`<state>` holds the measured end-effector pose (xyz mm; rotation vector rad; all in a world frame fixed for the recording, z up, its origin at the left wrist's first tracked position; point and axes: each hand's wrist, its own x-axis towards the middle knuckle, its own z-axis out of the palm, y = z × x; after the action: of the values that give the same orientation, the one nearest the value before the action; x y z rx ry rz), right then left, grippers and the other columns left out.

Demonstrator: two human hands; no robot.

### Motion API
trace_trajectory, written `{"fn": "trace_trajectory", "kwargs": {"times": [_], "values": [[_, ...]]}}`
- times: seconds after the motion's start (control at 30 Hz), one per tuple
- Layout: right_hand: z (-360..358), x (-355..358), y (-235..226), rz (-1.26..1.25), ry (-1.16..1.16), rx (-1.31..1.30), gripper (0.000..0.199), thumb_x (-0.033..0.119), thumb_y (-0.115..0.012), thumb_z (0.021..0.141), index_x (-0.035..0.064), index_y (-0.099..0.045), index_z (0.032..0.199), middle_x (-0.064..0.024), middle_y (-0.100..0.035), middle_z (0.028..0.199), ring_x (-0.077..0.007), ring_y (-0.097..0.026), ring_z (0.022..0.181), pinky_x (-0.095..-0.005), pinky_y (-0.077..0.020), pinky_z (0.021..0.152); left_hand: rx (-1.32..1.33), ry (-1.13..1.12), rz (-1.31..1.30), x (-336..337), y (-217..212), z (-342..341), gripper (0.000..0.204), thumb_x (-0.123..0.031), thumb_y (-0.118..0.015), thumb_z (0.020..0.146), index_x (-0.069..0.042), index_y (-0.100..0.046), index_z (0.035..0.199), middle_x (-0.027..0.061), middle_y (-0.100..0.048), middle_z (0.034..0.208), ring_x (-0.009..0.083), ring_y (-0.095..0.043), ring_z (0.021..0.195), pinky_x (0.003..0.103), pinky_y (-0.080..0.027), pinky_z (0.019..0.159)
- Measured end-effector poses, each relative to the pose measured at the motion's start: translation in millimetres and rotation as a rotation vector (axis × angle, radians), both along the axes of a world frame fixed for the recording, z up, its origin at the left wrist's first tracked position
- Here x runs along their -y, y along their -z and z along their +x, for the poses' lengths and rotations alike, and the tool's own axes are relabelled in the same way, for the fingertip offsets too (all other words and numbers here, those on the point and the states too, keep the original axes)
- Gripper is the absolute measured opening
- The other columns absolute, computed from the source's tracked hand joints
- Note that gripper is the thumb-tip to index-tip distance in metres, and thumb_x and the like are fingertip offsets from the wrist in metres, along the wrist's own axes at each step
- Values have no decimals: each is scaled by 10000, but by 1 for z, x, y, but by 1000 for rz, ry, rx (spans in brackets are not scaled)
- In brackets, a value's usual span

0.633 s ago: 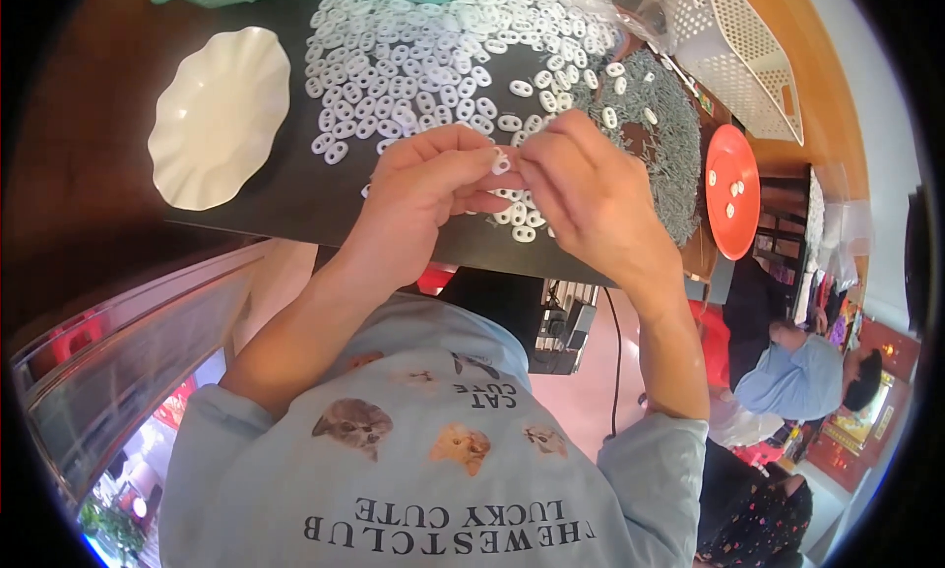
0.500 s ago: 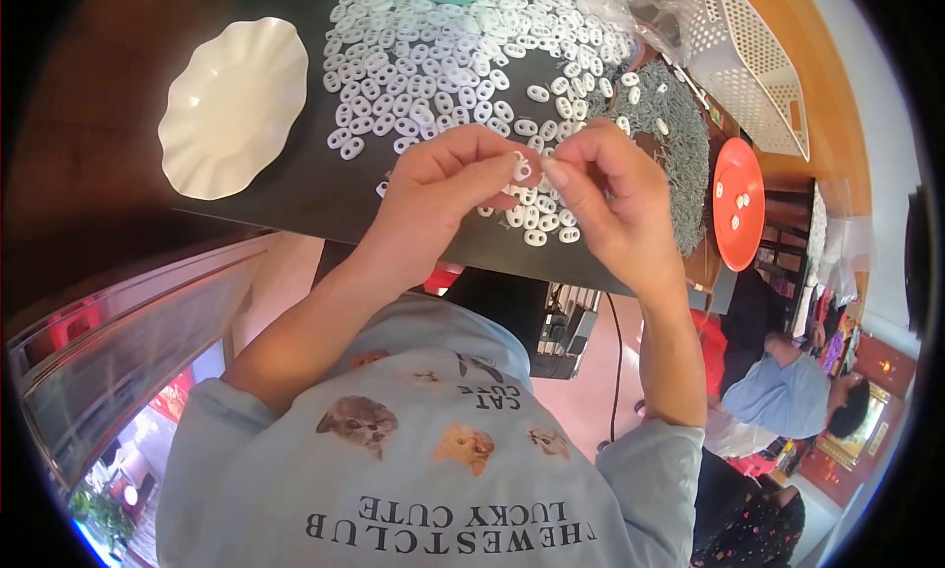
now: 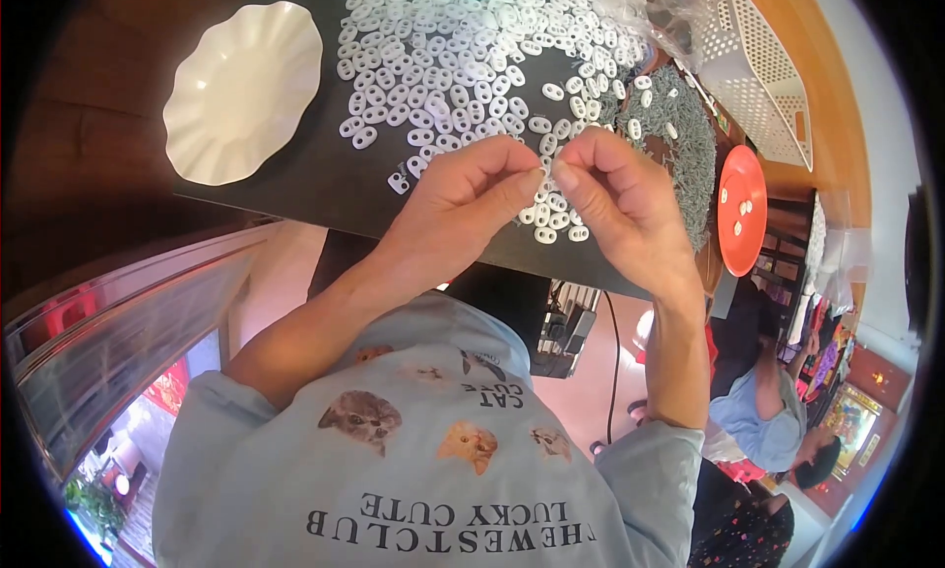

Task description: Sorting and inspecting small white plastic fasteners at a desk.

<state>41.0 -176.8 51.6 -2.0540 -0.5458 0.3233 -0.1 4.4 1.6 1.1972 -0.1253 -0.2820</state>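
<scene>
Guiding from afar, I see my left hand (image 3: 482,189) and right hand (image 3: 620,199) nearly meeting, the fingers of each pressed together; whatever they pinch is hidden. Moments ago a white toggle showed in the left fingers; now it doesn't, so I can't judge whether that piece is finished. Loose toggles (image 3: 420,137) cover the tabletop (image 3: 340,189) beyond, with grey cords (image 3: 697,150) to their right and a perforated basket (image 3: 758,71) farther off.

Two hands (image 3: 468,199) (image 3: 635,204), one dish (image 3: 241,91), one plate (image 3: 756,179), dozens of white pieces (image 3: 553,92)
</scene>
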Motion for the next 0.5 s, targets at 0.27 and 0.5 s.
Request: {"fn": "trace_trajectory", "kwargs": {"times": [0.27, 0.5], "values": [[0, -1, -5, -34, 26, -5, 109, 79, -606, 892, 2, -542, 851, -83, -520, 689, -171, -476, 613, -308, -410, 564, 21, 32, -59, 2, 1, -1, 178, -201, -522, 989, -36, -584, 1013, -23, -551, 830, 42, -431, 708, 181, -358, 640], [-1, 0, 2, -4, 15, 27, 112, 80, -607, 895, 1, -539, 855, -67, -520, 687, -150, -462, 606, -294, -409, 560, -39, 38, -73, 3, 2, -3, 167, -202, -507, 989, -49, -564, 956, -23, -542, 818, 37, -463, 697, 187, -398, 625]]}}
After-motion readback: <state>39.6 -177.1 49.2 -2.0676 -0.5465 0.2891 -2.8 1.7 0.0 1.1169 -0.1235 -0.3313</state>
